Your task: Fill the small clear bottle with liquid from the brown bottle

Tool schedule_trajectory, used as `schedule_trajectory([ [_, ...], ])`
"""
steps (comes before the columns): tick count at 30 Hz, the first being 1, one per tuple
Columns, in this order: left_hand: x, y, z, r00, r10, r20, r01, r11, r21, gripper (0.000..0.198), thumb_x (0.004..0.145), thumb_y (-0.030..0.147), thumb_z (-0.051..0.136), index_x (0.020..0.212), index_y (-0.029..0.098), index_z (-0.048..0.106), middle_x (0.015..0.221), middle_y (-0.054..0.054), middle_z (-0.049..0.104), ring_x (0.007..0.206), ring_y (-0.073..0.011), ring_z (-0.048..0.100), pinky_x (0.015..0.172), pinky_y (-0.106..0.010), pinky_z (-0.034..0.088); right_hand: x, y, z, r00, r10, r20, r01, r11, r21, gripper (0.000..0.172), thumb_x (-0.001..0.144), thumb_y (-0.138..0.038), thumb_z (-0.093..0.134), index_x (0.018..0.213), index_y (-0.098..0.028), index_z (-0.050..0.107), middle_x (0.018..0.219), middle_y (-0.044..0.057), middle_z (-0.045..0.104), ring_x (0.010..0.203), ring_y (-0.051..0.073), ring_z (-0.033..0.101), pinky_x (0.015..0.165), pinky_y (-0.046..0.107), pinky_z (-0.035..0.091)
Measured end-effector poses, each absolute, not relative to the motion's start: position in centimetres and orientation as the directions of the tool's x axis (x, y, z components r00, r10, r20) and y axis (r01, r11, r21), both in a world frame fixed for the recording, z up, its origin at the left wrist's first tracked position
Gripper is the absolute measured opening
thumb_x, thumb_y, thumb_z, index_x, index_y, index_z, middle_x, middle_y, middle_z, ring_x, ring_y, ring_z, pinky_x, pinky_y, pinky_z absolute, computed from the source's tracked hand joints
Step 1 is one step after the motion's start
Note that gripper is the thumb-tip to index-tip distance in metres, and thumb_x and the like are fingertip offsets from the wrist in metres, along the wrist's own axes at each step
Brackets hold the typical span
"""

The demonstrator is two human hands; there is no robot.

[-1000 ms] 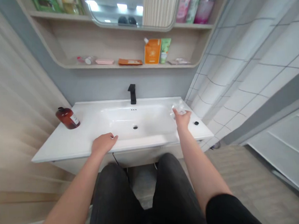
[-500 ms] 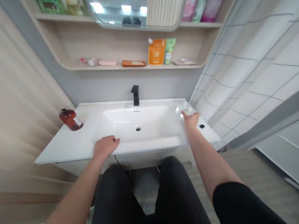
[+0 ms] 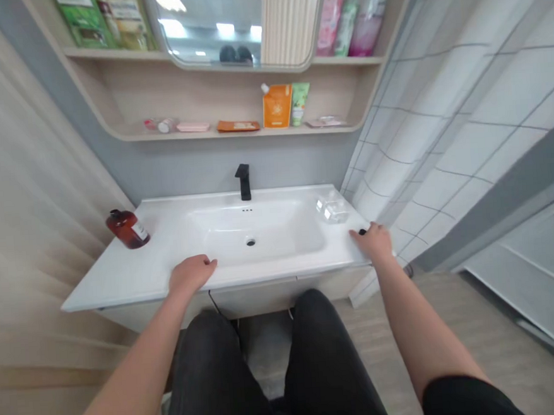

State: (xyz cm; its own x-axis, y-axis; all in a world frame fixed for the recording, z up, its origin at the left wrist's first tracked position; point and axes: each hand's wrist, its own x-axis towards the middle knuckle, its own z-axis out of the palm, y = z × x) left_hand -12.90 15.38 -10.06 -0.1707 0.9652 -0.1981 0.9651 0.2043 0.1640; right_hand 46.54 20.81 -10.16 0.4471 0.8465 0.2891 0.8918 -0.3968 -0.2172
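My left hand [image 3: 191,275] rests closed on the front edge of the white washbasin [image 3: 281,264], with nothing visible in its curled fingers. On the counter's right end, my right hand [image 3: 374,241] reaches around a small round black piece [image 3: 363,232], possibly a cap. Thumb and fingers stand apart on either side of it. Just beyond that hand sits a clear, see-through container [image 3: 333,208], whose exact kind I cannot make out. At the far left of the counter lies a tilted amber bottle [image 3: 129,229] with a white label and a dark top.
A black faucet [image 3: 244,182] rises behind the basin's drain [image 3: 250,241]. Above hangs a shelf unit [image 3: 191,136] holding an orange pouch [image 3: 277,106], a green tube [image 3: 300,103] and several packages, around a mirror [image 3: 217,28]. A tiled wall [image 3: 442,126] borders the right side.
My right hand has let go of the clear container, which now stands on the counter, and has moved right and nearer to the black piece. My left hand stays in place. The view has shifted slightly.
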Motion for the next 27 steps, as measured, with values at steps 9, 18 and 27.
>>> schedule_trajectory([
  [9, -13.0, 15.2, -10.2, -0.169, 0.974, -0.154, 0.958, 0.199, 0.208, 0.054, 0.098, 0.064, 0.047, 0.113, 0.028, 0.084, 0.127, -0.015, 0.082, 0.121, -0.0425, 0.075, 0.097, -0.049, 0.057, 41.5, 21.7, -9.3, 0.236, 0.965, 0.117, 0.961, -0.214, -0.176, 0.034, 0.109, -0.036, 0.056, 0.121, -0.008, 0.072, 0.12, 0.029, 0.078, 0.116, 0.036, 0.075, 0.096, 0.041, 0.052],
  [18, -12.8, 14.3, -10.9, -0.099, 0.993, 0.071, 0.838, 0.045, 0.544, 0.036, 0.094, 0.053, 0.066, 0.118, 0.028, 0.078, 0.113, -0.009, 0.084, 0.105, -0.0328, 0.079, 0.093, -0.045, 0.06, 19.7, 18.9, -9.6, -0.251, 0.965, 0.074, 0.269, 0.143, -0.953, 0.048, 0.088, -0.07, 0.076, 0.084, -0.023, 0.068, 0.076, 0.003, 0.073, 0.066, 0.019, 0.065, 0.064, 0.031, 0.049],
  [27, -5.1, 12.6, -7.4, 0.058, 0.891, 0.451, 0.424, -0.431, 0.796, 0.03, 0.09, 0.03, 0.077, 0.119, 0.024, 0.077, 0.124, -0.008, 0.073, 0.086, -0.0171, 0.073, 0.082, -0.035, 0.064, 10.9, 16.8, -8.2, -0.35, 0.935, 0.051, -0.194, -0.019, -0.981, 0.06, 0.08, -0.077, 0.083, 0.069, -0.023, 0.06, 0.062, -0.003, 0.055, 0.059, 0.013, 0.047, 0.06, 0.03, 0.039],
])
